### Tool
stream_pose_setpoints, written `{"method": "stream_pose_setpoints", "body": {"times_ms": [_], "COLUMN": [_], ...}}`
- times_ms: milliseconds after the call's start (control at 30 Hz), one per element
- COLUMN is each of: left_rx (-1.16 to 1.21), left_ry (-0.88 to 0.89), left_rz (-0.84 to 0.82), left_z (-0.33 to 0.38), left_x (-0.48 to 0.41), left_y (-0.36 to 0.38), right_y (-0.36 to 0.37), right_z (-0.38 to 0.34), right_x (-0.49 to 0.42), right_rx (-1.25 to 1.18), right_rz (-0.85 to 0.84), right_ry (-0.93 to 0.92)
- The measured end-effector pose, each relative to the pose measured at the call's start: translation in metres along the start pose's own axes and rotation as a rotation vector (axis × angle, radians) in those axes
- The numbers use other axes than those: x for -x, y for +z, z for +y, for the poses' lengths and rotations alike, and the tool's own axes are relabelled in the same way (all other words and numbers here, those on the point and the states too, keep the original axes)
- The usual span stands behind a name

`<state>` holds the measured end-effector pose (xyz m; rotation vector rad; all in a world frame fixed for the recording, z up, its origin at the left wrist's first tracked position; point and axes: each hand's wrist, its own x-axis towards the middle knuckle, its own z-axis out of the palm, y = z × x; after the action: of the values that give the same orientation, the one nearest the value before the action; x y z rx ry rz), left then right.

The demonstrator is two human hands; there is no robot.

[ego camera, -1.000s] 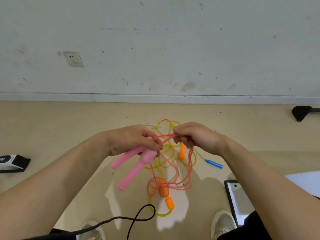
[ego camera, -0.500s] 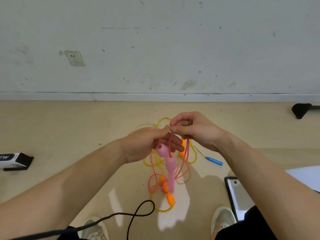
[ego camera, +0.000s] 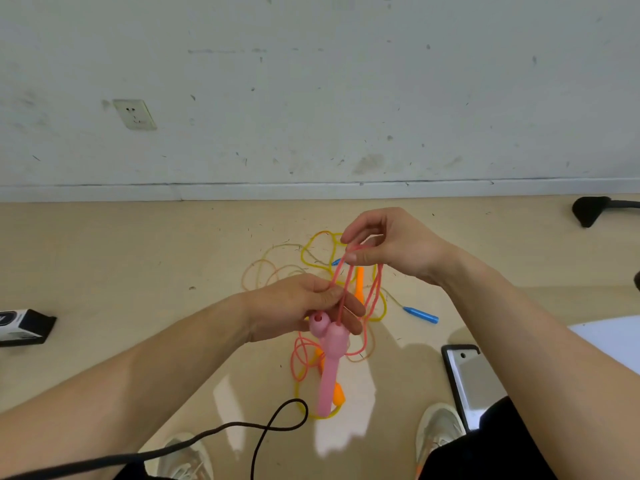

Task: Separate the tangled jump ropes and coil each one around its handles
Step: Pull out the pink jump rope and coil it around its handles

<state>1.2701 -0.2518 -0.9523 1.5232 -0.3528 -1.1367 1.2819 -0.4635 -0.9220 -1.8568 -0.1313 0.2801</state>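
My left hand point(ego camera: 304, 306) grips the tops of two pink handles point(ego camera: 329, 362), which hang downward above the floor. The pink rope point(ego camera: 372, 296) runs up from them in several strands to my right hand point(ego camera: 391, 247), which pinches the strands between thumb and fingers higher up. More pink loops point(ego camera: 301, 358) dangle below. On the floor beneath lies a tangle of yellow rope point(ego camera: 318, 247) with orange handles point(ego camera: 359, 282) and a pale rope point(ego camera: 263, 271) ending in a blue handle point(ego camera: 420, 315).
A black cable point(ego camera: 277, 424) loops in front of my shoes point(ego camera: 438, 427). A tablet point(ego camera: 471, 382) lies on the floor at right, a black-and-white box point(ego camera: 20, 327) at left, a black chair foot point(ego camera: 588, 209) at far right. The wall point(ego camera: 311, 98) stands close behind.
The pink handles swung from pointing left to hanging straight down. My right hand rose up and to the right, drawing the pink strands upward away from my left hand.
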Motion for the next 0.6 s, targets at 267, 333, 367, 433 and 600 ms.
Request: {"method": "stream_pose_setpoints", "body": {"times_ms": [267,333,367,433,600], "left_rx": [-0.032,0.016,0.046,0.115,0.204], "left_ry": [0.166,0.237,0.272,0.327,0.35], "left_rz": [0.172,0.233,0.278,0.394,0.614], "left_z": [0.009,0.016,0.019,0.022,0.018], "left_x": [0.001,0.004,0.005,0.004,0.0], "left_y": [-0.007,-0.012,-0.014,-0.018,-0.022], "right_y": [0.003,0.014,0.022,0.041,0.068], "right_z": [0.009,0.01,0.011,0.012,0.01], "right_x": [-0.002,-0.002,-0.002,-0.001,0.004], "right_rx": [0.119,0.053,0.02,-0.051,-0.104], "right_rz": [0.064,0.053,0.05,0.054,0.093], "right_ry": [0.0,0.058,0.084,0.13,0.231]}}
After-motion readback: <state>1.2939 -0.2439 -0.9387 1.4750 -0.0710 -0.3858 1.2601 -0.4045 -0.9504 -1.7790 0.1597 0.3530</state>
